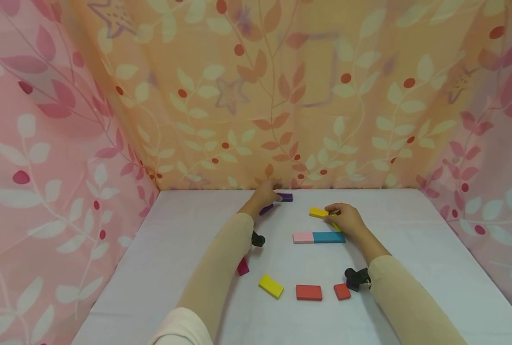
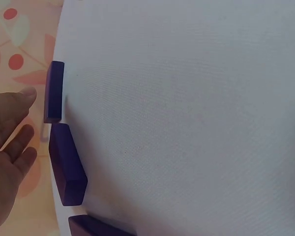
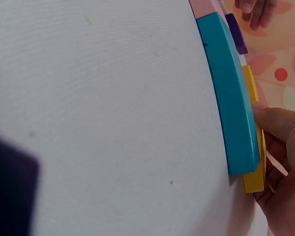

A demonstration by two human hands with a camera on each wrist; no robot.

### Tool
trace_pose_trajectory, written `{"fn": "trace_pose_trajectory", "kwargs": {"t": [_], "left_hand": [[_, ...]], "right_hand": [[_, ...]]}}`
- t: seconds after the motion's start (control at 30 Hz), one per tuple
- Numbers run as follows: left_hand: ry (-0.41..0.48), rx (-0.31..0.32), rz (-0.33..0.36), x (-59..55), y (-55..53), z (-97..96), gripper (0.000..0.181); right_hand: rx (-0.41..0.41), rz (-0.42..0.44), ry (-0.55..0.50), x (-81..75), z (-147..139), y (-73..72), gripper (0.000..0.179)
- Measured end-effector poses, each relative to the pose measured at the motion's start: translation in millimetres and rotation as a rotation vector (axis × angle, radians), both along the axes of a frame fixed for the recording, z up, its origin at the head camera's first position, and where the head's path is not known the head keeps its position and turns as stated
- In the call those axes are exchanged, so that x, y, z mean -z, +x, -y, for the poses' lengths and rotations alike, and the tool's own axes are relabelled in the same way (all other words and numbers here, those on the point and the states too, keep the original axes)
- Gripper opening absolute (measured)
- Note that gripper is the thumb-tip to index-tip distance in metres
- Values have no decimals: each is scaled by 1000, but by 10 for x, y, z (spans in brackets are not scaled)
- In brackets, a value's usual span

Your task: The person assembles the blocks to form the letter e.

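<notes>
My left hand point(image 1: 264, 194) is at the back of the table beside a purple block point(image 1: 286, 197) and a slanted purple block point(image 1: 266, 209). In the left wrist view, the left hand point(image 2: 10, 147) has loosely bent fingers, apart from the purple blocks, with nothing held. On the right, my right hand point(image 1: 347, 220) pinches a yellow block point(image 3: 255, 183), its thumb on the near face and its fingers behind. Another yellow block point(image 1: 318, 212) adjoins it on the left. Just in front lie a pink block point(image 1: 303, 238) and a longer blue block point(image 1: 329, 237), end to end.
Nearer on the white tablecloth point(image 1: 161, 268) lie a dark-red block point(image 1: 243, 267), a yellow tile point(image 1: 271, 286), a red block point(image 1: 309, 293) and a smaller red block point(image 1: 342, 292). A dark purple block point(image 1: 351, 285) is partly hidden by the right wrist camera. Patterned curtain point(image 1: 273, 120) borders the table's back.
</notes>
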State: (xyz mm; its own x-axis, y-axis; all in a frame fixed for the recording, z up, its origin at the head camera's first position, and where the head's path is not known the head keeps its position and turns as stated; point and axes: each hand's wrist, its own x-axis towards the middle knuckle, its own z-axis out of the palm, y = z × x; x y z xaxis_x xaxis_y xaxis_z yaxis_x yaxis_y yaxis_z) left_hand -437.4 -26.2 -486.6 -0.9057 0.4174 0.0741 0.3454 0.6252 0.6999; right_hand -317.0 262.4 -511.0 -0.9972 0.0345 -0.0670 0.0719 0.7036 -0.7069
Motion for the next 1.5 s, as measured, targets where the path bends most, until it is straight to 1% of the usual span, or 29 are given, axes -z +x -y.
{"fn": "trace_pose_trajectory", "kwargs": {"t": [0.13,0.27,0.33,0.43,0.6,0.7,0.83,1.03,1.13,1.33,1.5], "left_hand": [[43,-3,25,49,-13,22,53],[55,0,28,104,-33,44,58],[48,2,20,131,-46,45,62],[36,-17,9,158,-64,40,62],[-5,-28,-27,196,-60,14,53],[-15,-36,-26,203,-24,-2,48],[-4,-69,-2,191,22,-24,45],[0,-93,-2,171,48,-47,42],[15,-101,-5,182,49,-47,41],[57,-92,-38,215,19,-62,45],[88,-96,-35,190,17,-80,46]], "right_hand": [[-2,-15,-2,10,16,12,41],[-9,-22,6,10,26,32,42],[4,-15,1,14,24,30,42],[6,-16,-1,15,17,29,42],[0,-27,7,10,18,37,41],[-3,-27,6,5,21,38,42],[-13,-32,17,1,14,39,42],[-5,-27,21,-4,7,40,42],[-3,-21,23,-4,16,35,42],[3,-12,18,6,19,17,43],[7,-14,21,4,19,31,42]]}}
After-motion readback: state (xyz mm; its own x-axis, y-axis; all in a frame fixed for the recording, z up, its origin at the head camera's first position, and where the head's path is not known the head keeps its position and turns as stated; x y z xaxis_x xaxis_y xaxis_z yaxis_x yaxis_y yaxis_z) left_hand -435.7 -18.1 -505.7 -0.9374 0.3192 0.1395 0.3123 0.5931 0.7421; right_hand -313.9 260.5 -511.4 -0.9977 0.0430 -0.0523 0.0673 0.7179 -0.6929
